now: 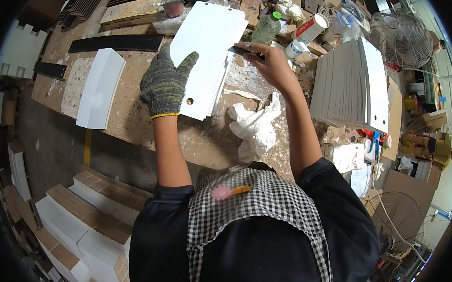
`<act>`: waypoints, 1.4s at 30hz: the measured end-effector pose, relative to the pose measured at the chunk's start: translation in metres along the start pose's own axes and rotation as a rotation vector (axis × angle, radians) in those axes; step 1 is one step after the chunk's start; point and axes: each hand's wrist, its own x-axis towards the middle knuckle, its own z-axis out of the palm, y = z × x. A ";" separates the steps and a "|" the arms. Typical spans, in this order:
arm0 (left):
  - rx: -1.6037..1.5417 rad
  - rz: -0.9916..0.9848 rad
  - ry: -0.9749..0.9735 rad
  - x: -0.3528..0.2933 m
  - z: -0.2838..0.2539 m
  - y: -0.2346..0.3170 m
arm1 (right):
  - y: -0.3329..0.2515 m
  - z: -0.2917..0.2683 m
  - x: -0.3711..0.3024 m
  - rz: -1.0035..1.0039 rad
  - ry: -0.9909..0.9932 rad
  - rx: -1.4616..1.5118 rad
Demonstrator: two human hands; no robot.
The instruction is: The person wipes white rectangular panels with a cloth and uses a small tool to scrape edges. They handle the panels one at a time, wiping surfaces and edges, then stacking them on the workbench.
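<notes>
A white panel (205, 37) with small holes lies on top of a short stack of similar panels on the worktable. My left hand (165, 85), in a grey knitted glove with a yellow cuff, holds its left edge, the thumb spread across the top face. My bare right hand (272, 67) is closed around a small flat dark tool (239, 50). The tool's tip meets the panel's right edge; its exact kind is not clear. A crumpled white cloth (256, 126) lies between my forearms.
White strips (100, 89) are stacked on the left, below a dark board (117, 44). A tall stack of panels (340, 86) stands at right. Behind are a green-capped bottle (268, 29), a red-and-white can (311, 27) and a fan (402, 34). White boxlike pieces (77, 219) fill the lower left.
</notes>
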 end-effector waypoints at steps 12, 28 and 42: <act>-0.018 -0.024 -0.031 0.001 -0.001 0.002 | 0.004 0.005 -0.006 0.020 -0.028 0.011; -0.030 -0.009 -0.021 0.001 0.000 0.002 | -0.003 0.005 -0.011 -0.099 0.073 0.010; -0.069 -0.018 -0.029 0.002 0.001 0.001 | 0.002 0.014 -0.014 -0.109 0.037 0.066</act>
